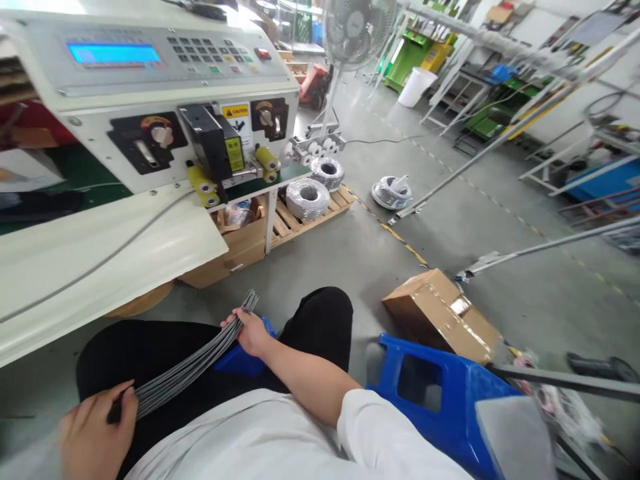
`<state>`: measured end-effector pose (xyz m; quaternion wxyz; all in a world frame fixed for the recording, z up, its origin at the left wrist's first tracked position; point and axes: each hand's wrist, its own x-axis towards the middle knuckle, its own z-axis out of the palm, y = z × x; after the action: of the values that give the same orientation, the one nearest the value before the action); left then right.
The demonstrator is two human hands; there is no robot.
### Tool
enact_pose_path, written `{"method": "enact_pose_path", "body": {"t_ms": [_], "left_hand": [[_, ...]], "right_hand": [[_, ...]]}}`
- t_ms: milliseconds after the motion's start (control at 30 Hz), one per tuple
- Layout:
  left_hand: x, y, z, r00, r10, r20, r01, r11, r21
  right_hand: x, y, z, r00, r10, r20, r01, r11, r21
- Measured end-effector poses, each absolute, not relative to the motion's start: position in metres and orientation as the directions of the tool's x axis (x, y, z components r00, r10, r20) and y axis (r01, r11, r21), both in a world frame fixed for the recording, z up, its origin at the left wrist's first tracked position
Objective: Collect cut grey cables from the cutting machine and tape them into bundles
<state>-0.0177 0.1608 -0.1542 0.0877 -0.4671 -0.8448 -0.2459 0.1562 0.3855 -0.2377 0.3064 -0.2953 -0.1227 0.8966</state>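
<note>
A bundle of cut grey cables (187,367) lies slantwise over my lap, bowed slightly. My right hand (251,333) is closed around it near the far end, where the loose cable tips stick out past the fingers. At the near end, my left hand (97,427) has its thumb and fingers curled around the bundle's end; a dark patch shows between them, and I cannot tell what it is. Ahead of me stands a wire cutting machine (165,120) with a lit blue display. A single grey cable (125,243) runs out of its yellow rollers across a pale chute (165,260).
A blue plastic stool (425,357) stands at the right, beside a taped cardboard box (440,310). Wrapped cable coils (307,198) sit on a wooden pallet (285,227). Another coil (393,192) lies on the floor near metal poles (480,160). A fan (355,27) stands behind.
</note>
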Motion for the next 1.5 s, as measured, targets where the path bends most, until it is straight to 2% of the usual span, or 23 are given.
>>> {"method": "enact_pose_path", "body": {"t_ms": [167, 300, 400, 500, 600, 867, 1067, 1133, 1233, 1300, 1400, 1500], "left_hand": [[-0.025, 0.194, -0.128, -0.213, 0.874, 0.436, 0.977, 0.199, 0.079], [-0.030, 0.239, -0.081, -0.063, 0.810, 0.584, 0.993, 0.109, -0.044], [-0.034, 0.275, -0.042, -0.128, 0.760, 0.637, 0.980, 0.196, -0.036], [-0.041, 0.306, -0.013, -0.266, 0.762, 0.590, 0.952, 0.302, 0.040], [-0.051, 0.326, -0.003, -0.339, 0.760, 0.555, 0.932, 0.349, 0.092], [-0.063, 0.329, -0.007, -0.413, 0.785, 0.462, 0.909, 0.390, 0.149], [-0.071, 0.294, -0.008, -0.340, 0.860, 0.382, 0.939, 0.332, 0.089], [-0.075, 0.275, -0.014, -0.309, 0.860, 0.407, 0.949, 0.305, 0.075], [-0.076, 0.249, -0.032, -0.278, 0.785, 0.554, 0.950, 0.311, 0.036], [-0.066, 0.235, -0.049, -0.243, 0.764, 0.598, 0.951, 0.308, -0.008], [-0.037, 0.221, -0.079, -0.225, 0.832, 0.507, 0.962, 0.271, -0.017], [-0.001, 0.212, -0.108, -0.272, 0.892, 0.360, 0.961, 0.267, 0.065]], "right_hand": [[0.160, 0.383, -0.230, -0.628, 0.620, -0.470, -0.456, -0.783, -0.424], [0.158, 0.383, -0.230, -0.641, 0.598, -0.481, -0.408, -0.796, -0.447], [0.158, 0.382, -0.230, -0.640, 0.605, -0.474, -0.397, -0.789, -0.470], [0.161, 0.382, -0.229, -0.650, 0.610, -0.453, -0.389, -0.779, -0.491], [0.165, 0.382, -0.227, -0.664, 0.607, -0.436, -0.371, -0.774, -0.513], [0.165, 0.383, -0.226, -0.657, 0.592, -0.467, -0.366, -0.792, -0.489], [0.161, 0.384, -0.224, -0.670, 0.609, -0.425, -0.366, -0.768, -0.525], [0.160, 0.383, -0.224, -0.664, 0.625, -0.410, -0.375, -0.753, -0.541], [0.159, 0.383, -0.225, -0.668, 0.626, -0.402, -0.380, -0.752, -0.538], [0.159, 0.383, -0.226, -0.673, 0.618, -0.407, -0.386, -0.762, -0.519], [0.158, 0.382, -0.228, -0.657, 0.619, -0.431, -0.389, -0.768, -0.509], [0.157, 0.381, -0.230, -0.633, 0.620, -0.464, -0.369, -0.768, -0.523]]}}
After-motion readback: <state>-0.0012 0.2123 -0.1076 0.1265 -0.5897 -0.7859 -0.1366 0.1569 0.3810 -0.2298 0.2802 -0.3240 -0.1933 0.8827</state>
